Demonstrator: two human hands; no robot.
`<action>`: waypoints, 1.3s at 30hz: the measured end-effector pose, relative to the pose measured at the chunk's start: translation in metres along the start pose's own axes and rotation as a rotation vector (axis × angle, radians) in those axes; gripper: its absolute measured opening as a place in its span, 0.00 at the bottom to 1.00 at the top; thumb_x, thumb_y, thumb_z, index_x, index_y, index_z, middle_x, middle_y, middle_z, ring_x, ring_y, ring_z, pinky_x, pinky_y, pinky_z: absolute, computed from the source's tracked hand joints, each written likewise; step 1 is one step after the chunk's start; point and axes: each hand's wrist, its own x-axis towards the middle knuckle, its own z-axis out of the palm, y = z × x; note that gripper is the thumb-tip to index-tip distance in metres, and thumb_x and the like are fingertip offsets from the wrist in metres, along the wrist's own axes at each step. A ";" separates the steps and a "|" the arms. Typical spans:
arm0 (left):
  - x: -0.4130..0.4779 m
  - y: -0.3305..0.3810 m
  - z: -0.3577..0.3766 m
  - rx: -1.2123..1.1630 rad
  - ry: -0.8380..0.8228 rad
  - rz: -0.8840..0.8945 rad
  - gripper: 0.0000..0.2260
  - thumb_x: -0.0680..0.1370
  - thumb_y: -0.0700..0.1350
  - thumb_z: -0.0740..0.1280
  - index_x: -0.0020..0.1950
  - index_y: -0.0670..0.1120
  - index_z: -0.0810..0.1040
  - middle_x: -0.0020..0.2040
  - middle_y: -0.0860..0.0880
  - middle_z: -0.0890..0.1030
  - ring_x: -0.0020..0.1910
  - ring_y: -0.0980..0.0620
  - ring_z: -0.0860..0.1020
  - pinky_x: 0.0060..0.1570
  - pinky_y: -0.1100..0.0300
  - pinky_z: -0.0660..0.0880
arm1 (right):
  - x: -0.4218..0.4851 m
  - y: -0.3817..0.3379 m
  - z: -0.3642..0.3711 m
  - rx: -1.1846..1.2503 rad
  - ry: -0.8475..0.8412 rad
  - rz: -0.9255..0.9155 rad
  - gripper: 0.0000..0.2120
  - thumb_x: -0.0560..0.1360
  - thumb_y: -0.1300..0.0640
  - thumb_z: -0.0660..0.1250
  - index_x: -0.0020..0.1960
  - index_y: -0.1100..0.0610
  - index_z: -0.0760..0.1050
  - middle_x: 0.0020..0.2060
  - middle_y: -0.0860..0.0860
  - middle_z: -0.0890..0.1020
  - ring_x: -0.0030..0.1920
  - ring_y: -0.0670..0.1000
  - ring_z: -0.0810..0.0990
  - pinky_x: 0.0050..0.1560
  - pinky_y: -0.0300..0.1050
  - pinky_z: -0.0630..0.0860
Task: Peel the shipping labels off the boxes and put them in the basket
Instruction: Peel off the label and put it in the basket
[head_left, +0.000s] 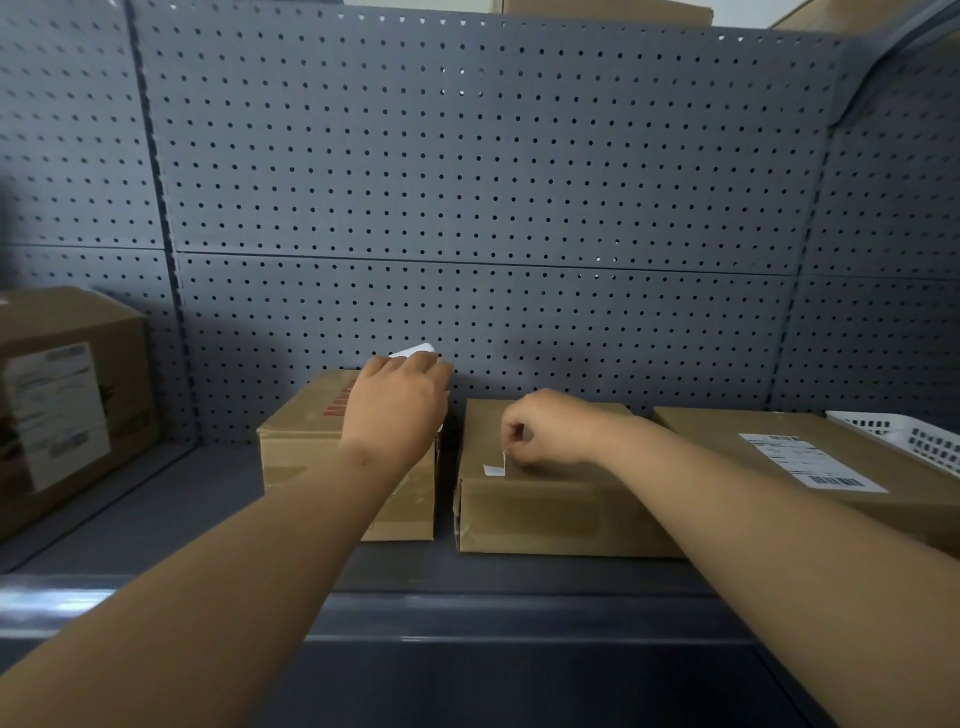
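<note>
Two brown cardboard boxes stand side by side on a grey shelf. Over the left box (301, 447) my left hand (397, 402) holds a peeled white label (415, 351) that sticks out above the fingers. On the middle box (545, 514) my right hand (545, 428) pinches a thin white strip of label (501, 462), and a small white scrap (492, 470) stays stuck to the box top. A flat box (727, 441) at the right carries a whole shipping label (810, 460). The white basket (904, 439) sits at the far right edge.
A larger box (67, 395) with a label on its front stands at the far left of the shelf. Grey pegboard (483, 208) backs the shelf. The shelf's front lip (467, 613) runs across below the boxes.
</note>
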 end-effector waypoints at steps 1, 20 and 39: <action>0.000 0.000 0.000 0.002 -0.003 0.001 0.09 0.75 0.41 0.67 0.54 0.43 0.80 0.51 0.44 0.82 0.48 0.42 0.81 0.54 0.50 0.72 | 0.000 0.000 0.002 -0.005 -0.002 0.004 0.07 0.77 0.63 0.63 0.51 0.60 0.79 0.52 0.53 0.82 0.53 0.51 0.79 0.48 0.39 0.73; -0.004 0.004 -0.002 -0.024 0.004 0.034 0.11 0.79 0.44 0.59 0.58 0.45 0.77 0.56 0.47 0.79 0.53 0.45 0.78 0.59 0.53 0.67 | -0.007 -0.006 0.003 0.312 0.087 0.131 0.04 0.82 0.60 0.57 0.51 0.57 0.70 0.49 0.52 0.76 0.41 0.52 0.84 0.47 0.51 0.82; -0.008 0.005 -0.007 -0.030 0.005 0.039 0.12 0.79 0.45 0.59 0.60 0.47 0.77 0.57 0.48 0.79 0.52 0.46 0.78 0.58 0.54 0.67 | -0.006 -0.020 0.010 -0.152 -0.025 -0.035 0.12 0.78 0.55 0.64 0.57 0.58 0.81 0.55 0.53 0.83 0.53 0.52 0.80 0.45 0.39 0.69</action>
